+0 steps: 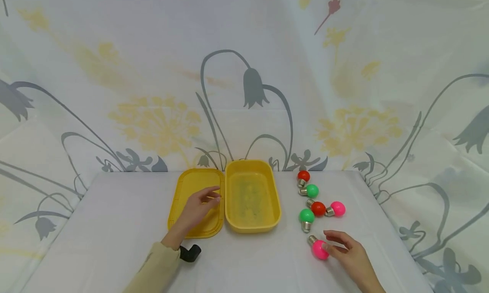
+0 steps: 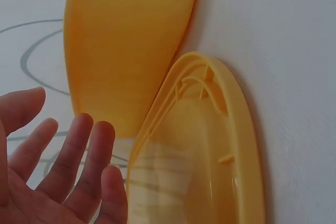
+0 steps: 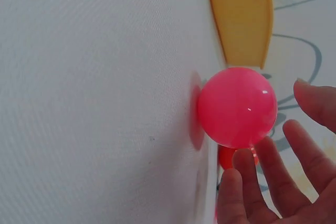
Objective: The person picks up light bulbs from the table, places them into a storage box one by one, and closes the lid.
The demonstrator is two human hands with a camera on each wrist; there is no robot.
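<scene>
Room to pass lies between the yellow bin (image 1: 253, 230) and the bulbs (image 1: 307, 215) (the bin's wall blocks low leftward paths)

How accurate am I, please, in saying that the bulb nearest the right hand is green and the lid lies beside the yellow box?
The head view shows the bulb nearest the right hand is pink, not green; the lid lies beside the yellow box.

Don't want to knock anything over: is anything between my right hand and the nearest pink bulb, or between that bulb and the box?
Nothing visible stands between the right hand and the near pink bulb. Toward the box, only its wall; the nearer green bulb is close beside that path.
</scene>
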